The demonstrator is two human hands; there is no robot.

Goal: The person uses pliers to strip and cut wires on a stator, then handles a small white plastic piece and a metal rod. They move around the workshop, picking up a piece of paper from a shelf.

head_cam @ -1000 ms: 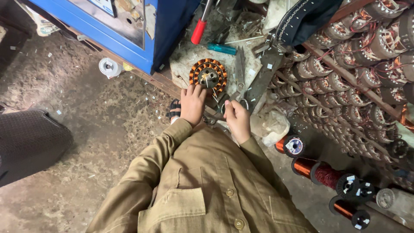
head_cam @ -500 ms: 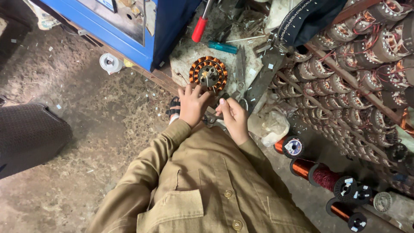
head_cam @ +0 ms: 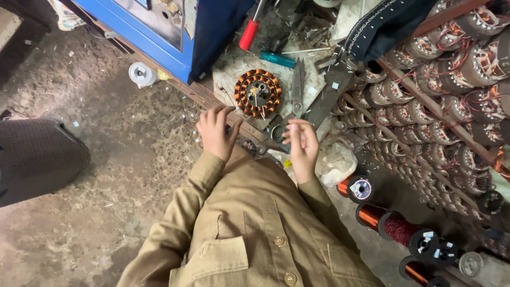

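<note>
Stator: round copper-wound stator (head_cam: 258, 93) lies flat on the far bench slab (head_cam: 231, 66), just beyond both hands.
Left hand: left hand (head_cam: 215, 133) fingers spread, empty, near the stator's near-left edge; the nearer hand.
Right hand: right hand (head_cam: 302, 143) fingertips pinched together; whether on wire, cannot tell.
Scissors: scissors (head_cam: 296, 87) right of the stator, long axis near-to-far.
Spools: copper wire spools (head_cam: 390, 223) on the floor, near right.

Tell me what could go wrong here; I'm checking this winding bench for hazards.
1. The scissors lie open-side up right beside the copper-wound stator; the right hand, fingers pinched just below them, could catch a blade.
2. The left hand hovers at the bench edge among metal scraps; a snag or cut seems possible.
3. Copper wire spools lie loose on the floor and might roll underfoot.
</note>
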